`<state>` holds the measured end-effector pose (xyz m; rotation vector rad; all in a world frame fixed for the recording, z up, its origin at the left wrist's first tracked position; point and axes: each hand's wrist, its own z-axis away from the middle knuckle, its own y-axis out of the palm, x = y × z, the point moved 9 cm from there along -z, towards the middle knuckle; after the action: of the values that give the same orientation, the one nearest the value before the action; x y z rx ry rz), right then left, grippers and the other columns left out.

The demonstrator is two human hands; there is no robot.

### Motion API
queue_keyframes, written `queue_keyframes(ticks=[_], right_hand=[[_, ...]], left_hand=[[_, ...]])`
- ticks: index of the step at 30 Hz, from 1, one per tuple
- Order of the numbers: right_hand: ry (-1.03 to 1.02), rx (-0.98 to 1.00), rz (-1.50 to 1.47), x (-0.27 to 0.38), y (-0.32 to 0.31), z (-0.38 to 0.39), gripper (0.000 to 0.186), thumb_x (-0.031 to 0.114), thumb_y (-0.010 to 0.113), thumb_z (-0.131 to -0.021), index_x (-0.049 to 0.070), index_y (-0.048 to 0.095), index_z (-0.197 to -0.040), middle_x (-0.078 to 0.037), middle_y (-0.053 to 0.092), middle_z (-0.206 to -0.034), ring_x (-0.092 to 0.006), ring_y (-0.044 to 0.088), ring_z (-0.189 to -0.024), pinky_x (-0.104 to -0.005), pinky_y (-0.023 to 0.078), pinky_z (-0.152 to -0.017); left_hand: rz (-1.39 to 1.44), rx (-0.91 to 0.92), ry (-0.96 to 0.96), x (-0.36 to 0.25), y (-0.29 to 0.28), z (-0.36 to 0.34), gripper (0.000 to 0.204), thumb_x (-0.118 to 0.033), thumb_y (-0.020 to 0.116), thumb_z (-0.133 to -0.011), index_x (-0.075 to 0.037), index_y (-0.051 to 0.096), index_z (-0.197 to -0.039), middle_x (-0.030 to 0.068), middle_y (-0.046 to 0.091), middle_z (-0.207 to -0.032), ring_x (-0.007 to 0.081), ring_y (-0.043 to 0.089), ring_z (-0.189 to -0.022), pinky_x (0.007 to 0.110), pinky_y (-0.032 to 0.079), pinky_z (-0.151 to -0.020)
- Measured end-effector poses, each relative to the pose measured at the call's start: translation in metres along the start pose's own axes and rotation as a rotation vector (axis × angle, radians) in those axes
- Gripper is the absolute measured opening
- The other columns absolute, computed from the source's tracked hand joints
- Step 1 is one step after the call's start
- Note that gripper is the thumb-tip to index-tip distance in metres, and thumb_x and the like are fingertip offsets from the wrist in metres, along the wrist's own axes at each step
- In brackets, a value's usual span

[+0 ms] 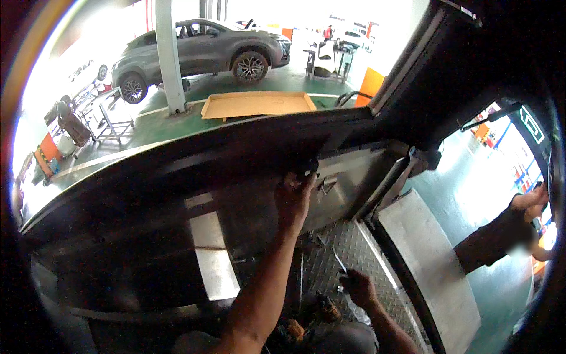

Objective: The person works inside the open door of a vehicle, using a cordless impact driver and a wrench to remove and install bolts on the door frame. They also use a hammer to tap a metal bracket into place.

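Note:
My left hand [293, 192] is raised to the dark inner side panel [236, 159] of a vehicle. Its fingers are closed at a small black piece [308, 167] near the panel's upper edge; the shadow hides what that piece is. Lower and to the right, my right hand [359, 288] grips a slim tool [340, 261] with a dark handle and a thin, pale, slightly curved blade. The blade points up and left, over the diamond-plate floor [354, 236]. A clear plastic-like scrap [358, 312] lies under my right hand.
Brown-orange shoes or gloves [327, 307] show low in the middle. A pale flat panel [430, 265] stands at the right, where another person [501, 239] reaches up. Beyond the vehicle's side are a cardboard tray [259, 105], a pillar [170, 59] and a grey car [212, 50].

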<state>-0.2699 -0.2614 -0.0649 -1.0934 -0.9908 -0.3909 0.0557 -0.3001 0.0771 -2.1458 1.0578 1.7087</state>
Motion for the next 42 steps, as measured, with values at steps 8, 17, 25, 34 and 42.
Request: queue_keyframes(ticks=[8,17,25,34,42], right_hand=[[0.236,0.155,-0.541,-0.092,0.083,0.083,0.025,0.002,0.065,-0.083,-0.003,0.063,-0.107,-0.006,0.067,-0.095,-0.0121,0.059,-0.086,-0.0274,0.048,-0.078],[0.214,0.244,-0.674,-0.078,0.094,0.056,0.023,0.006,0.062,-0.089,-0.002,0.061,-0.111,-0.006,0.065,-0.095,-0.0131,0.060,-0.087,-0.0274,0.048,-0.078],[0.072,0.188,-0.550,-0.134,0.098,-0.012,0.034,0.003,0.061,-0.087,-0.004,0.055,-0.120,-0.010,0.065,-0.106,-0.0196,0.061,-0.091,-0.0303,0.047,-0.087],[0.113,0.464,-0.426,-0.042,0.132,-0.108,0.027,0.004,0.061,-0.085,-0.001,0.062,-0.112,-0.006,0.067,-0.097,-0.0158,0.060,-0.084,-0.0302,0.048,-0.077],[0.432,0.770,-0.427,-0.146,0.232,-0.046,0.026,0.018,0.055,-0.092,0.001,0.061,-0.111,-0.005,0.064,-0.094,-0.0155,0.056,-0.081,-0.0304,0.046,-0.072]], left_hand=[[-0.480,0.234,-0.045,-0.010,-0.024,-0.008,0.030,-0.031,0.073,-0.081,-0.007,0.060,-0.092,0.0025,0.064,-0.084,0.0130,0.060,-0.074,0.029,0.048,-0.069],[-0.764,0.422,-0.069,-0.040,-0.008,-0.007,0.031,-0.031,0.072,-0.083,-0.003,0.062,-0.092,0.0047,0.065,-0.079,0.0150,0.062,-0.072,0.029,0.050,-0.070],[-1.178,0.876,-0.472,-0.003,-0.179,0.128,0.029,-0.021,0.070,-0.083,-0.001,0.065,-0.104,0.0105,0.069,-0.094,0.0147,0.065,-0.083,0.031,0.052,-0.076],[-0.460,0.503,-1.656,-0.040,-0.293,0.355,0.037,-0.017,0.063,-0.091,-0.002,0.055,-0.124,0.0107,0.062,-0.115,0.0193,0.056,-0.111,0.034,0.044,-0.096],[-0.343,0.120,-1.620,-0.086,-0.345,0.373,0.044,-0.021,0.065,-0.090,-0.003,0.051,-0.128,0.0095,0.059,-0.120,0.0194,0.054,-0.113,0.035,0.044,-0.096]])
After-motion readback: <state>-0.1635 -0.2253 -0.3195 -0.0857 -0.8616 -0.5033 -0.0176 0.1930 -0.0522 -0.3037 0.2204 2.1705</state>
